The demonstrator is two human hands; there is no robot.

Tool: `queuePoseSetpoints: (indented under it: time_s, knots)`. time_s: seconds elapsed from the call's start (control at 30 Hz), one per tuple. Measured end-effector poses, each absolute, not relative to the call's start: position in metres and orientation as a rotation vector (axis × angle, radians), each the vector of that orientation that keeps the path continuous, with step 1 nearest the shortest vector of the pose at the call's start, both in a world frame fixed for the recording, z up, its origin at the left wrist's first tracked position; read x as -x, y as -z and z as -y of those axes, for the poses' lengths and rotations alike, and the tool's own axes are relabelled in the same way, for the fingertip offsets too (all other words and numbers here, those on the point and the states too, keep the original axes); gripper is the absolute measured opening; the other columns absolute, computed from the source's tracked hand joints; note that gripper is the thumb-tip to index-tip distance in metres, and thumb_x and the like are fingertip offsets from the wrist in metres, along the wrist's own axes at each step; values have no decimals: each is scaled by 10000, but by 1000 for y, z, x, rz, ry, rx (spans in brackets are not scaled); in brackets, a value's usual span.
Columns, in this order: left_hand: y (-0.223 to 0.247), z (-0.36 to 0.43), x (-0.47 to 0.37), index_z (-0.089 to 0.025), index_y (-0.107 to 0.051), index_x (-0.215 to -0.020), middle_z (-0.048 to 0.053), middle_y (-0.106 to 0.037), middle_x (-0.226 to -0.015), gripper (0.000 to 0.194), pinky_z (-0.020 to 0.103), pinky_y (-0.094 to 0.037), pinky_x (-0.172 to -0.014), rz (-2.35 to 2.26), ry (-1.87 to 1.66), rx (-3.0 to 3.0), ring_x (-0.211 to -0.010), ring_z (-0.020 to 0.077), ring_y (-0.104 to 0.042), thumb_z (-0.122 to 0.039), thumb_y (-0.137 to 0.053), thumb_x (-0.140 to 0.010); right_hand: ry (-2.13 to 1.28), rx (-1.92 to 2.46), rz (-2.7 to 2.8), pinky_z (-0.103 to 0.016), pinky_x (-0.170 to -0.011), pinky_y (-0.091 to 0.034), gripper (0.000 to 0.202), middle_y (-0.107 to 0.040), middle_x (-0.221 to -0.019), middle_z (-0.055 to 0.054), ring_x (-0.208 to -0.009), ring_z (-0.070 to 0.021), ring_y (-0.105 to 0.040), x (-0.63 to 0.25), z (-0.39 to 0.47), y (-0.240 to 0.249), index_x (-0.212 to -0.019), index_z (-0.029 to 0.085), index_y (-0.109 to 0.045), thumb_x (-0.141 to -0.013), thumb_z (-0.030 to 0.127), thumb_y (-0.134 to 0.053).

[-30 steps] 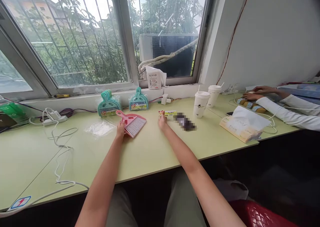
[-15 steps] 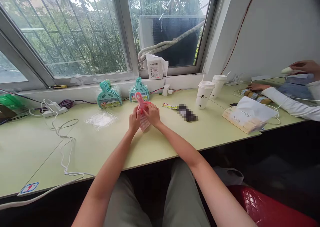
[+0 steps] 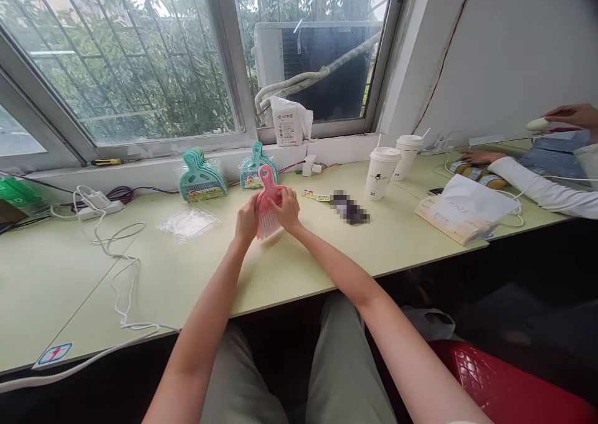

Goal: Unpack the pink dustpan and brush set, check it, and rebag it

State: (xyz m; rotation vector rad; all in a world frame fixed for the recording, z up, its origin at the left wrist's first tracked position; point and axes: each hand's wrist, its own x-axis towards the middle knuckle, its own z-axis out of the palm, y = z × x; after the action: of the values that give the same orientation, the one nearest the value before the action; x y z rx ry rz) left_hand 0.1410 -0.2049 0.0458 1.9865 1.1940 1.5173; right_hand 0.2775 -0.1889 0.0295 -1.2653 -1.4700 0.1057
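Far off to the left of the hands: a white cable (image 3: pixel 114 268) looping over the desk (image 3: pixel 56 287), running back to a power strip (image 3: pixel 96 207) by the window sill. Closer in, still left of the hands, a crumpled clear wrapper (image 3: pixel 187 223) flat on the desk. Behind it, against the sill, a teal brush set (image 3: pixel 200 178) in its packaging, and a second teal set (image 3: pixel 255 167) just beyond the hands.

At centre: left hand (image 3: pixel 246 220) closed on the left edge of the pink brush and dustpan set (image 3: pixel 268 203), right hand (image 3: pixel 286 211) closed on its right edge — both hands clamped around the one thing, thumbs toward the body. Held just above the desk, between the two palms, neither hand nearer than the other. Long axis near upright, tilted slightly away: handle with its hang-hole pointing up and toward the window, pale bristles pointing down toward the desk. Whether the bristle tips touch the desk — cannot tell.

Right of the hands: a small yellow-green label card (image 3: pixel 315 195) lying flat, then a dark blurred object (image 3: pixel 349 208) beside it. Further right, two white paper cups (image 3: pixel 379 173) with lids and straws, standing close together. Beyond those, a tissue pack (image 3: pixel 460 211) near the desk's edge. At the far right, a co-worker's white sleeve (image 3: pixel 537 187) resting on the desk, one of that person's hands raised, holding something pale.
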Motion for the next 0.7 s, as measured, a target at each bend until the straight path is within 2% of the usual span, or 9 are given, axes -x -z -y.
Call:
queuePoseSetpoints:
  time_s: [0.13, 0.3, 0.4, 0.5, 0.57, 0.63, 0.7]
  knots:
    - [-45, 210, -139, -227, -636, -1239, 74, -663, -1188, 350, 266, -452, -894, -1086, -1620, -2001, -1034, 216, -623, -300, -560, -905, -107, 1171, 1479, -343, -918, -394, 179, -522, -993, -69, -996, -220, -469, -279, 193, -38, -904, 197, -546, -879, 374, -565]
    - [-44, 206, -139, -227, -516, -1370, 61, -687, -1102, 486, 287, -515, -806, -1162, -1401, -2196, -885, 180, -643, -201, -529, -885, 2, 1191, 1463, -376, -937, -392, 167, -520, -985, -66, -993, -234, -467, -285, 185, -34, -886, 200, -536, -788, 292, -634]
    - [-45, 204, -140, -276, -515, -1370, 58, -676, -1162, 502, 306, -531, -790, -1272, -1320, -2296, -915, 187, -653, -145, -468, -888, 44, 1236, 1427, -366, -910, -406, 176, -534, -952, -58, -961, -232, -474, -288, 181, -30, -838, 205, -539, -764, 307, -661]
    - [-38, 199, -143, -313, -546, -1343, 49, -682, -1162, 490, 334, -528, -836, -1352, -1423, -2227, -946, 192, -661, -139, -450, -896, 5, 1265, 1404, -328, -850, -426, 170, -562, -920, -49, -916, -218, -498, -290, 178, -29, -799, 207, -550, -766, 326, -666]
    - [-29, 193, -147, -306, -465, -1415, 63, -646, -1246, 557, 331, -529, -856, -1248, -1539, -2089, -1050, 201, -639, -144, -479, -882, -18, 1309, 1377, -314, -828, -429, 156, -580, -903, -43, -896, -210, -511, -294, 176, -28, -782, 208, -564, -763, 325, -666]
    - [-20, 186, -152, -277, -304, -1505, 94, -568, -1363, 701, 315, -534, -848, -1107, -1580, -1948, -1148, 210, -599, -126, -505, -851, -24, 1359, 1367, -312, -837, -423, 146, -598, -885, -37, -894, -207, -522, -299, 173, -27, -760, 207, -579, -751, 319, -673]
    - [-14, 181, -156, -250, -247, -1527, 109, -551, -1383, 749, 314, -532, -850, -1058, -1487, -1912, -1127, 205, -612, -90, -478, -833, -61, 1389, 1404, -306, -844, -418, 137, -616, -854, -28, -886, -200, -537, -306, 170, -26, -729, 205, -590, -736, 306, -683]
